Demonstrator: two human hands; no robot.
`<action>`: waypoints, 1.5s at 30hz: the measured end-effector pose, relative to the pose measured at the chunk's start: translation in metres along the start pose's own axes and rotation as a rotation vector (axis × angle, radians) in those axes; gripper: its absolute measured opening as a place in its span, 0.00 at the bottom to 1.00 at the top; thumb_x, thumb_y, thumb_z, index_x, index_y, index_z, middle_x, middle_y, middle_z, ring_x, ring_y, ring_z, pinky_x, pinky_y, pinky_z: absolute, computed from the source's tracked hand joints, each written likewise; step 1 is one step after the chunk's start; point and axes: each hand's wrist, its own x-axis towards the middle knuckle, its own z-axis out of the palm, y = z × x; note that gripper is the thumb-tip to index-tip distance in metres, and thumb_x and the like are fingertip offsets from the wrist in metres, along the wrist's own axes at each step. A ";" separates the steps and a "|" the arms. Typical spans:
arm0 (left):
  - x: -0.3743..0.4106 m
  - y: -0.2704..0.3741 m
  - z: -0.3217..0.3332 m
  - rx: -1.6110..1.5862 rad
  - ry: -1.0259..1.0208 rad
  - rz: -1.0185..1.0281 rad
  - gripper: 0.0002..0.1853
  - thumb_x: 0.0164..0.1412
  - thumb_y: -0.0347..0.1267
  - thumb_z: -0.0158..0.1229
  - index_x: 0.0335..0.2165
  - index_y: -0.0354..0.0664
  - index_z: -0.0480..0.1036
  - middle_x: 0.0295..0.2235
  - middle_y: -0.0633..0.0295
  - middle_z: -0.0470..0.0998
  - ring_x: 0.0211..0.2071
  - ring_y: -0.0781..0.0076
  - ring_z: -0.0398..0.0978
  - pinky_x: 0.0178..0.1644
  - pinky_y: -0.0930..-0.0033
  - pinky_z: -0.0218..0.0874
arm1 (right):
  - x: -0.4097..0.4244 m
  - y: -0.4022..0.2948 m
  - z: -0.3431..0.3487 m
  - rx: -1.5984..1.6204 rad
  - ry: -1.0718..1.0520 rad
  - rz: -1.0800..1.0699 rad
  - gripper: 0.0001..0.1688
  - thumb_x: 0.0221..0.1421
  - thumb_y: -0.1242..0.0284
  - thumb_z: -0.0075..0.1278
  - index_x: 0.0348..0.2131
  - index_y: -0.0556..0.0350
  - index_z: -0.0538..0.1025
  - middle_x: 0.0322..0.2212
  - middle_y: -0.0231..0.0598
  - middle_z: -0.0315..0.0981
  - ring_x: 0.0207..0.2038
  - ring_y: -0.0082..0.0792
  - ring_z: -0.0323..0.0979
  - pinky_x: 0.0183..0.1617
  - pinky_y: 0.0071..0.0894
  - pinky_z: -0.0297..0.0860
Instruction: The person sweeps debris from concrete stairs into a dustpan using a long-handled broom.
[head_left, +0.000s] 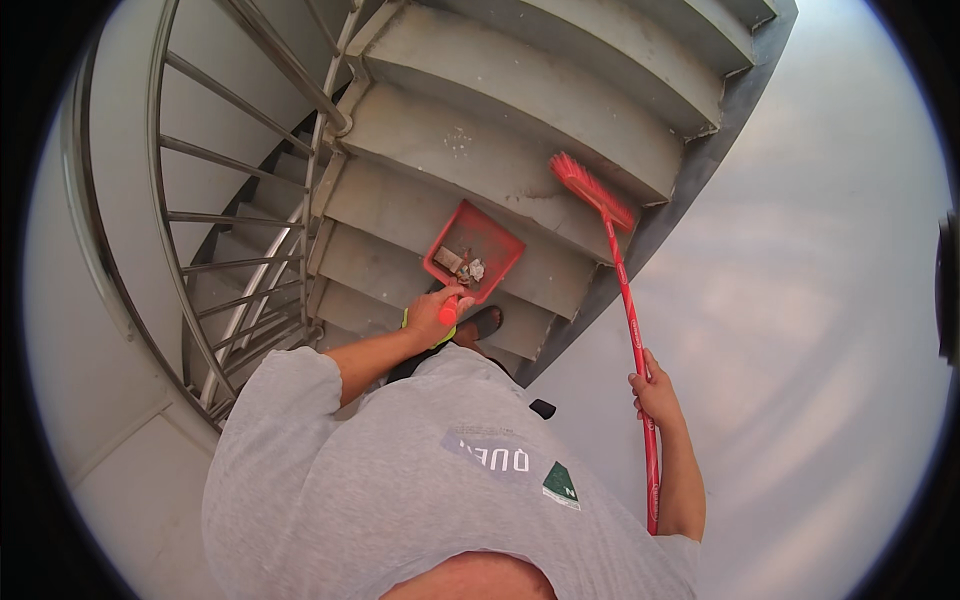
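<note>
My left hand grips the short handle of a red plastic dustpan in front of my body. Inside the pan lie a brownish block-like scrap, a crumpled whitish piece and smaller bits of dirt. My right hand is wrapped around the long red handle of a broom. The broom's red bristle head is on a stair tread, close to the riser and near the wall end of the step.
Curved grey stairs rise ahead, with white specks on one tread. A metal railing runs along the left, and lower steps show through its bars. A dark skirting and pale wall border the right. My sandalled foot is below the dustpan.
</note>
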 end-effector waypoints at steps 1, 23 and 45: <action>0.001 0.001 0.007 -0.002 0.008 0.011 0.22 0.61 0.51 0.64 0.44 0.47 0.79 0.34 0.49 0.83 0.37 0.49 0.81 0.41 0.55 0.71 | 0.002 -0.001 -0.001 0.001 0.003 -0.007 0.45 0.63 0.72 0.48 0.73 0.41 0.49 0.23 0.30 0.64 0.17 0.23 0.62 0.18 0.30 0.66; 0.015 0.020 0.102 -0.008 -0.031 0.128 0.11 0.60 0.44 0.64 0.39 0.55 0.80 0.30 0.52 0.81 0.34 0.47 0.80 0.36 0.47 0.69 | 0.018 -0.010 0.025 0.045 -0.004 -0.042 0.45 0.62 0.72 0.48 0.73 0.40 0.49 0.24 0.30 0.65 0.18 0.23 0.63 0.17 0.30 0.68; 0.024 0.013 0.100 0.041 -0.065 0.207 0.11 0.61 0.44 0.63 0.38 0.53 0.80 0.29 0.51 0.82 0.32 0.46 0.80 0.35 0.48 0.70 | -0.030 -0.006 0.041 0.093 0.050 -0.057 0.46 0.58 0.76 0.44 0.73 0.43 0.51 0.24 0.32 0.66 0.17 0.24 0.64 0.17 0.31 0.67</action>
